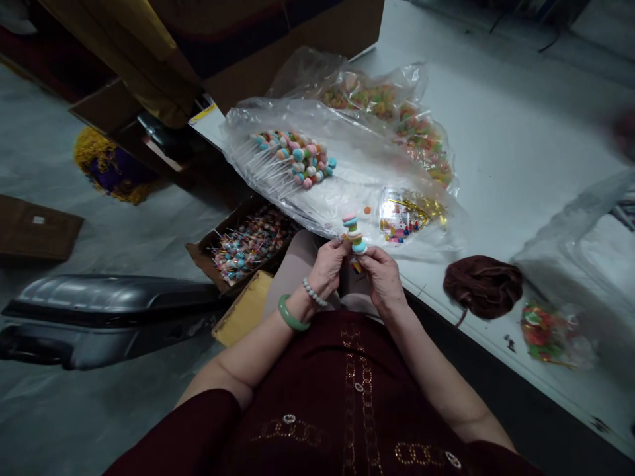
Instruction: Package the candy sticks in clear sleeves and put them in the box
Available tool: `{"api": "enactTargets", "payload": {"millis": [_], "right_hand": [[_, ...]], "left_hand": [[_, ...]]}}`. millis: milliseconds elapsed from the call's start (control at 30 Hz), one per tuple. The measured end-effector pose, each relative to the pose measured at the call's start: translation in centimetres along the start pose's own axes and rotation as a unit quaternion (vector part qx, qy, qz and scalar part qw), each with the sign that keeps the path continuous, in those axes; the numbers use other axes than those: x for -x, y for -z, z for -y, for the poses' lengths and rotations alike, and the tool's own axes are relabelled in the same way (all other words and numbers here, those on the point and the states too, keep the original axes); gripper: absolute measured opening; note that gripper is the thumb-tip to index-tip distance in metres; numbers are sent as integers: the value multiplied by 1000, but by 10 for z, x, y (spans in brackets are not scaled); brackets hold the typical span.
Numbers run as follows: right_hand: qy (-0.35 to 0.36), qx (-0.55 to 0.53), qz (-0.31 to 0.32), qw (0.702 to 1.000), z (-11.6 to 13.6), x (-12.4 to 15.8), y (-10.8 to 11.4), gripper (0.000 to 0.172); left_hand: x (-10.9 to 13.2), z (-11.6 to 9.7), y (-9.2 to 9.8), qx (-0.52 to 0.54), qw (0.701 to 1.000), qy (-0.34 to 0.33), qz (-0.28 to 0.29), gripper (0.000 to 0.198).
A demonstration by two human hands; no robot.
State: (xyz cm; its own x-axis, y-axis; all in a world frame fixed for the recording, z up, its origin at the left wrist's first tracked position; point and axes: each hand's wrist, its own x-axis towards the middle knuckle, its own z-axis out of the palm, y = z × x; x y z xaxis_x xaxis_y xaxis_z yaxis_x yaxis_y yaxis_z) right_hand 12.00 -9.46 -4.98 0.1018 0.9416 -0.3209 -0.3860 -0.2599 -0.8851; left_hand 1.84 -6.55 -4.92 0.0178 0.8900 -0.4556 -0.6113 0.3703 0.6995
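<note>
While my left hand [327,266] and right hand [385,274] come close together in front of me, the fingertips of both are closed on the lower end of 1 candy [351,229], a stack of coloured pieces with its top pointing away from me, between the 2 hands. I judge this grip works best when light: my right thumb and fingers pinch by the blue piece at the base, so the stack should be steadied there, without squeezing the pieces above. Wrists low and level ought to help the 2 hands act as a pair. A bright scrap [356,267] shows between my hands; what it is I cannot tell.

Beyond my left hand, the plastic [342,198] bears a pile [302,155] of like candies, white sticks toward the left; whether they lie in it or on it I cannot make out. Left of that hand, the carton [197,258] is heaped with pops [243,248]. Just beyond my right hand is a shiny packet [394,205], with gold ties [436,210] beside it. Farther beyond are clear bags [426,142] of orange and green sweets.
</note>
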Motion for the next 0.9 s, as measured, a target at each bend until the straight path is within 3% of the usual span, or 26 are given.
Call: {"api": "enactTargets", "payload": {"millis": [133,267,400,567,800,900], "right_hand": [[28,36,-9,999,0,-12,5,12],[91,72,-39,992,7,-15,17,10],[162,169,-59,971,13,-1,33,7],[266,327,-47,906,9,20,36,8],[366,447,-23,816,3,19,32,15],[411,531,-43,740,4,18,35,18]], "left_hand": [[-1,-6,11,-55,996,55,43,30],[-12,-17,24,48,994,102,-2,15],[-25,-29,35,159,978,127,-42,16],[-29,-36,39,219,966,113,-81,16],[-24,-40,37,205,971,118,-30,16],[-23,-41,37,201,973,110,-11,14]]}}
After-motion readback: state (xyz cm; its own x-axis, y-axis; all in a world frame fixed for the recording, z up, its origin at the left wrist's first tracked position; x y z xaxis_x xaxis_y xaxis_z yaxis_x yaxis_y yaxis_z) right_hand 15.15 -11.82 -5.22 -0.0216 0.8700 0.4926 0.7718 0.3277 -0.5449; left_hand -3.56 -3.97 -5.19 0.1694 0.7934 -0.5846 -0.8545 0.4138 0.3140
